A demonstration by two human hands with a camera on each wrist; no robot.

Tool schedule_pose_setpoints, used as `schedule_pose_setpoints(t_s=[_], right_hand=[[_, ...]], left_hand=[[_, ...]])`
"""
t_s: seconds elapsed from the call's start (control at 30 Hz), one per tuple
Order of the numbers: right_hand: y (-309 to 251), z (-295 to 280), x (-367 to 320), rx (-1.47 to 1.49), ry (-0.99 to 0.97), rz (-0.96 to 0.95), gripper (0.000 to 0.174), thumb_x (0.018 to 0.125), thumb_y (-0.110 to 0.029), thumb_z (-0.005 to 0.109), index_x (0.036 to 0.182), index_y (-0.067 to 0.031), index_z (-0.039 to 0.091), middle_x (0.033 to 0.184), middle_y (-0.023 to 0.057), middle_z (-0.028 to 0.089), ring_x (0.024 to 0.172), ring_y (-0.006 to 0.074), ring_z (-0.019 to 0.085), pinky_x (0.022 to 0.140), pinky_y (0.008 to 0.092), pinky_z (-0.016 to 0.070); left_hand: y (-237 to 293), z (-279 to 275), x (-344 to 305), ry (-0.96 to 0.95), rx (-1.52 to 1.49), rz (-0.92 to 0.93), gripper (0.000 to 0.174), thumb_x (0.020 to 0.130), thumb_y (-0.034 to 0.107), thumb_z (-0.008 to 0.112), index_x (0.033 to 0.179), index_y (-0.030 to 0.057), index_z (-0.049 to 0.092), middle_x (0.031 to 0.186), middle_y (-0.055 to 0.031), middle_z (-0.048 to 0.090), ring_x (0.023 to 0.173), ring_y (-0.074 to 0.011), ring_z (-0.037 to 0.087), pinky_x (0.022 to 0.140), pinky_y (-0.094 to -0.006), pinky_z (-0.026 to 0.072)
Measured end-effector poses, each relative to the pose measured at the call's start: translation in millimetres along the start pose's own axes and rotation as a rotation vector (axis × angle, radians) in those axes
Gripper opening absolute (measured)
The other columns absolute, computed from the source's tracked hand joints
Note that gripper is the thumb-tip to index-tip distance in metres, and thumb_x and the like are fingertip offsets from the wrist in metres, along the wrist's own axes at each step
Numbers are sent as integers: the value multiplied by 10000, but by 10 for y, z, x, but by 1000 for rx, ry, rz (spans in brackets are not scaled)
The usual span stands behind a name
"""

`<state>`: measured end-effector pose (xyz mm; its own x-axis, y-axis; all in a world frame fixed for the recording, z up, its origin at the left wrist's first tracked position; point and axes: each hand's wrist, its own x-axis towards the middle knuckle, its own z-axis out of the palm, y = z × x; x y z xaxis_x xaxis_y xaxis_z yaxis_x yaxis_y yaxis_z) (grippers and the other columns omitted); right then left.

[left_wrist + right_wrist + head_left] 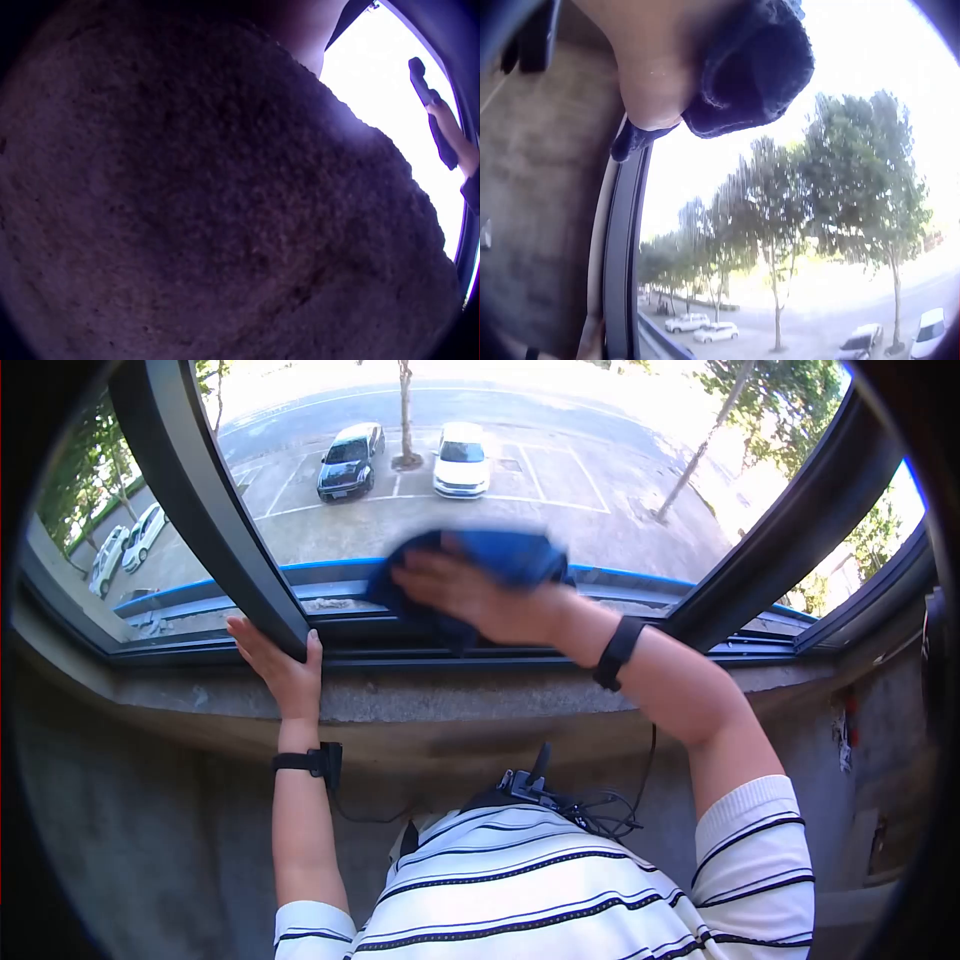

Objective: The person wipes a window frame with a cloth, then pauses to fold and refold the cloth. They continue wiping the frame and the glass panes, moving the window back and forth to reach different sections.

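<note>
In the head view my right hand [475, 595] lies over a blue cloth [520, 550], its fingers stretched out across it, blurred. The cloth overlaps the window pane and the lower rail of the dark frame. In the right wrist view the cloth [757, 75] bunches in thick folds beside the base of my hand. My left hand [285, 672] rests at the foot of the upright window post [245, 550], fingers straight on its left side and thumb on its right. The left wrist view is mostly filled by the rough sill [225, 187].
A concrete ledge [440, 700] runs below the window's sliding track. Another dark post [770, 520] slants up at the right. Cables [605, 815] hang at my waist. Outside are parked cars [462, 465] and trees [772, 225].
</note>
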<state>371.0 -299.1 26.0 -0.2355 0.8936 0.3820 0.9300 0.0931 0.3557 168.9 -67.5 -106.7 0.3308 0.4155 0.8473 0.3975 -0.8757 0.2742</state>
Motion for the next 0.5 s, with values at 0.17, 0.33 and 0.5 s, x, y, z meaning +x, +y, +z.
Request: schedule_pose_setpoints(t_s=[0.17, 0.33, 0.5], right_hand=[[137, 108, -474, 558, -169, -27, 489, 889, -73, 423, 1367, -159, 480, 1486, 8, 405, 1402, 192, 310, 1188, 396, 157], [818, -1034, -207, -206, 16, -167, 444, 868, -24, 451, 1286, -129, 554, 1460, 68, 428, 1381, 208, 351, 1169, 421, 206], [1586, -2421, 430, -410, 601, 157, 503, 776, 38, 504, 1264, -71, 561, 1192, 158, 587, 1101, 220, 563, 948, 398, 419]], left_hand=[[9, -25, 8, -13, -16, -5, 1028, 815, 282, 701, 1527, 102, -19, 1587, -185, -23, 1466, -364, -4, 1170, -518, 65], [-17, -3, -4, -5, -36, 2, 1020, 809, 279, 696, 1523, 70, -2, 1581, -209, -2, 1461, -387, 2, 1168, -524, 63], [3, -4, -38, 12, -20, 11, 990, 821, 294, 666, 1518, 41, 9, 1575, -226, 10, 1458, -395, 27, 1167, -527, 74]])
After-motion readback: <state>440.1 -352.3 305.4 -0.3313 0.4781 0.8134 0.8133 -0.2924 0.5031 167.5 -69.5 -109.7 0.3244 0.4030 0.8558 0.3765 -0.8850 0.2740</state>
